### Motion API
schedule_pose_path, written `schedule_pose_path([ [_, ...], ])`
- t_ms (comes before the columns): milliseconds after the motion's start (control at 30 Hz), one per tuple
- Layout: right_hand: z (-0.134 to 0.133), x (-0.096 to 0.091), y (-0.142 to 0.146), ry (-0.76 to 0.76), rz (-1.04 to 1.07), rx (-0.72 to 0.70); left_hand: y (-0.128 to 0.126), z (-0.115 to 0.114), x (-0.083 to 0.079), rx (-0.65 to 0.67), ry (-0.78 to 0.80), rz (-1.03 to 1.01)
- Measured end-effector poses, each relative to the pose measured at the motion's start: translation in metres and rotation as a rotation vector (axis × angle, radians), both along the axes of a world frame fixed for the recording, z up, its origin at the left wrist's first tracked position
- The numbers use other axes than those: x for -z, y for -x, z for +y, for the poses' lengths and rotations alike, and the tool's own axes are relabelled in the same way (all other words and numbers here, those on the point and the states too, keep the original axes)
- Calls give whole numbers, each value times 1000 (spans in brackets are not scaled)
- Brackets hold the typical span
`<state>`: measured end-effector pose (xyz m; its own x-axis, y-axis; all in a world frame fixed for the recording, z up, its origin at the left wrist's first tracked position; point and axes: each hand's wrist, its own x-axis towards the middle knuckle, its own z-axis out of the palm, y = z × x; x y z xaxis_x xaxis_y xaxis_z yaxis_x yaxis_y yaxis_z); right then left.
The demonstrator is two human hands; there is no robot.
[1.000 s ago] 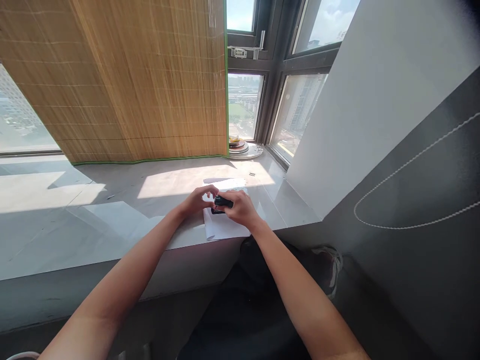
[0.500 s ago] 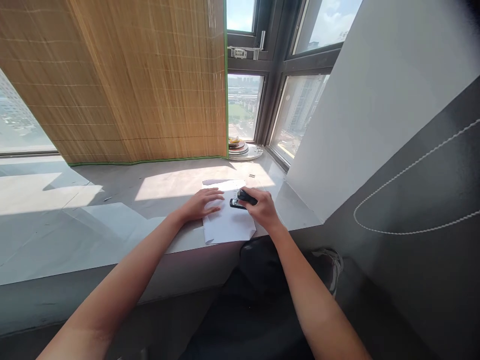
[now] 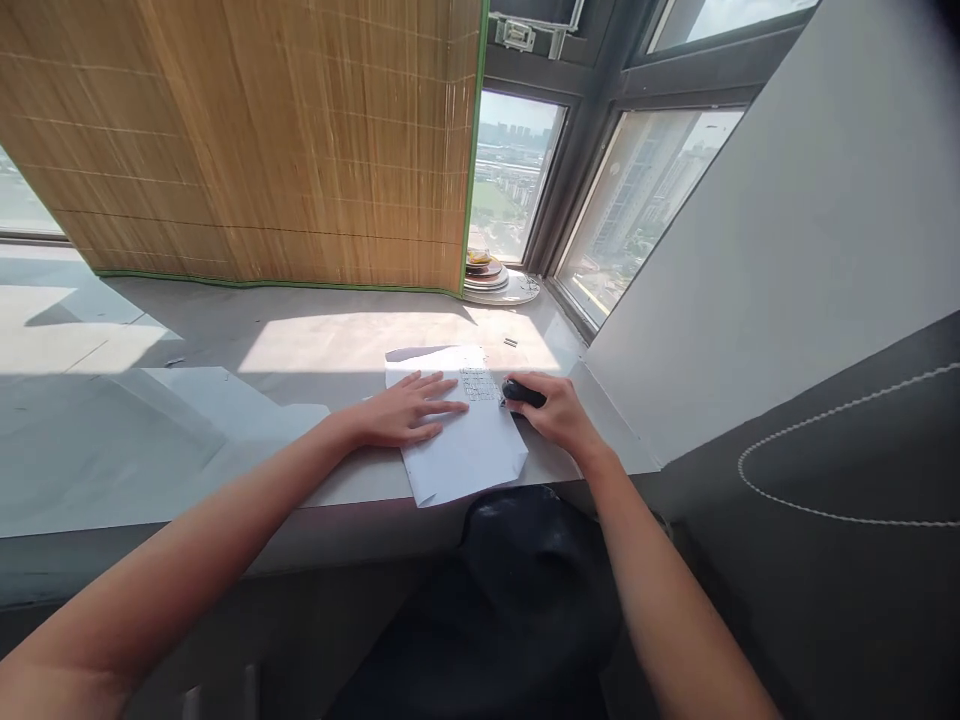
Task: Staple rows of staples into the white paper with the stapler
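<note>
White paper sheets [image 3: 465, 455] lie at the front edge of the window sill, with a patch of many small dark marks, perhaps staples, near the upper right. My left hand [image 3: 405, 408] rests flat on the paper's left side, fingers spread. My right hand [image 3: 556, 412] is closed around a black stapler [image 3: 523, 393] at the paper's right edge. Its nose points left towards the marked patch; the rest is hidden by my fingers. Behind the paper, small strips that look like staples [image 3: 511, 342] lie on the sill.
Stacked plates [image 3: 487, 282] stand in the window corner. A bamboo blind [image 3: 300, 150] with green edging hangs over the sill [image 3: 225, 440]. A white wall [image 3: 750, 270] slants up on the right, with a beaded cord loop [image 3: 757, 490] beside it.
The stapler in my right hand has moved right, off the middle of the paper, uncovering the marked patch. My left hand now lies flatter on the paper, which has turned slightly. The view has tilted down.
</note>
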<state>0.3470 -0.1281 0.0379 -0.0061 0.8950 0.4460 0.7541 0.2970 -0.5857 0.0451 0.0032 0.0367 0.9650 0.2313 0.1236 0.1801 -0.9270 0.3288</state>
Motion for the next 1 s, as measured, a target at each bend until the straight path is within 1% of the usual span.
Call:
schedule_pose_path([
  [133, 11, -3, 6, -13, -15, -97, -1, -4, -1, 40, -17, 36],
  [267, 10, -5, 13, -57, -22, -175, -3, -9, -2, 47, 0, 29],
  [400, 6, -1, 20, -129, 13, -118, -6, -14, -1, 27, 39, 0],
  [567, 10, 9, 29, -191, 20, -64, -9, -17, 1, 38, 71, -29],
  [667, 10, 12, 35, -202, -8, -36, -9, -17, 2, 31, 71, -31],
  [867, 8, 12, 43, -188, -59, -33, -11, -15, 6, 10, 98, -14],
  [1000, 8, 13, 45, -193, -116, 3, -10, -14, 7, 19, 69, -17],
])
